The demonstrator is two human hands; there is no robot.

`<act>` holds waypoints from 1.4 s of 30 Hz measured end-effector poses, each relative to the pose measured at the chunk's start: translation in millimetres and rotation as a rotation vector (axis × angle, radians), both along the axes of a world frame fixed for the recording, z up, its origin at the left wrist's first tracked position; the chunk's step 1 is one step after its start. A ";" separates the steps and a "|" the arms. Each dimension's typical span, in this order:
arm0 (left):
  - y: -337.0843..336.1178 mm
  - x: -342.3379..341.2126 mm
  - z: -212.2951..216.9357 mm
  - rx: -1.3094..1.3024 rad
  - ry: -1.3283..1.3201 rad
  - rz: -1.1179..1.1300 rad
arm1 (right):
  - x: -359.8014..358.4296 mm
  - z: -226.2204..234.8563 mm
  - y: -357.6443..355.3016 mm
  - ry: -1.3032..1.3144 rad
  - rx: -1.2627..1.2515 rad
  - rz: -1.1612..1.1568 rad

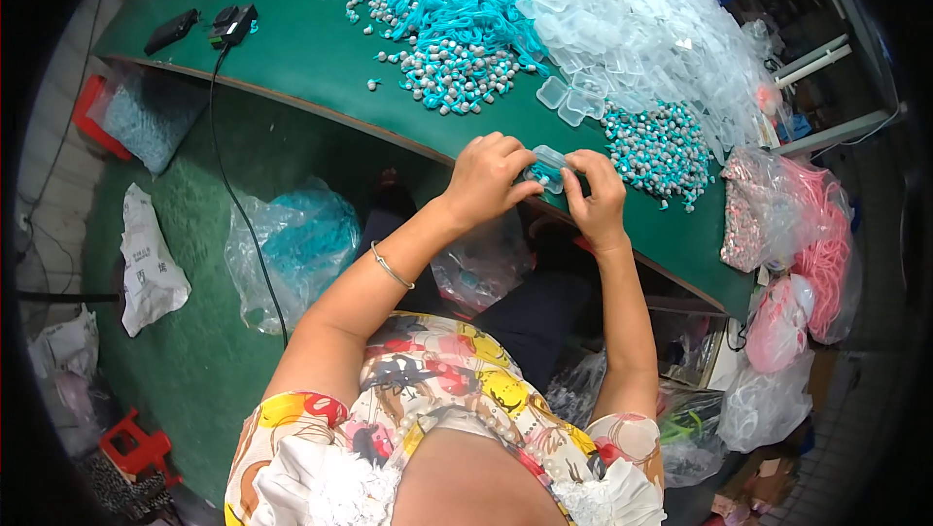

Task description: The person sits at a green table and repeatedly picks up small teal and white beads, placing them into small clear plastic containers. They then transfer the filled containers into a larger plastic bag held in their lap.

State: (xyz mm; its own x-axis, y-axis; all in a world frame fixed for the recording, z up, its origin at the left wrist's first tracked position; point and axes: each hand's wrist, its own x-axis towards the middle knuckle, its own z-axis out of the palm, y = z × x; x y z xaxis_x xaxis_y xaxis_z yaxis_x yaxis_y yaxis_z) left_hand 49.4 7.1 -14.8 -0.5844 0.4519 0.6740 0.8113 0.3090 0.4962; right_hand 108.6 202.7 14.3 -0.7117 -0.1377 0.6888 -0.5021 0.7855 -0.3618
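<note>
A small clear plastic case (549, 157) with something teal in it is held between my two hands at the table's near edge. My left hand (489, 176) grips its left side, thumb and fingers pressed together. On the opposite side, the thumb and fingers of my right hand (595, 194) pinch the case. Whether its lid is fully closed I cannot tell. Just beyond my hands lie several loose clear cases (573, 99). A pile of small teal-and-grey pieces (661, 149) sits to the right of my right hand.
Teal cords (452, 1) and more teal-and-grey pieces (457, 76) are heaped on the green table (301, 50), beside a large mound of clear cases (632, 21). A black cable (233, 176) hangs off the left. Pink cords in bags (821, 244) are at the right; a red stool (136, 443) stands lower left.
</note>
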 end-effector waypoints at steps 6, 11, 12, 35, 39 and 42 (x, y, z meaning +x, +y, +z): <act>-1.6 3.6 12.3 -0.037 -0.077 -0.023 | 11.0 -1.2 -4.4 -0.034 0.004 -0.007; 0.7 -8.0 6.9 -0.080 0.057 -0.110 | 22.1 -3.7 -12.0 -0.078 0.081 0.002; 2.1 -7.8 7.3 -0.075 0.048 -0.112 | 19.8 -4.4 -10.9 -0.094 0.065 -0.006; -0.1 55.1 -53.3 -0.293 -0.142 -0.321 | -70.0 -0.3 47.9 0.044 0.403 -0.469; -1.2 62.4 -88.0 -0.439 -0.189 -0.283 | -47.6 11.5 28.8 0.074 0.351 -0.353; -6.5 51.4 -65.8 -0.194 -0.070 -0.382 | -16.6 16.3 13.0 0.080 0.337 -0.214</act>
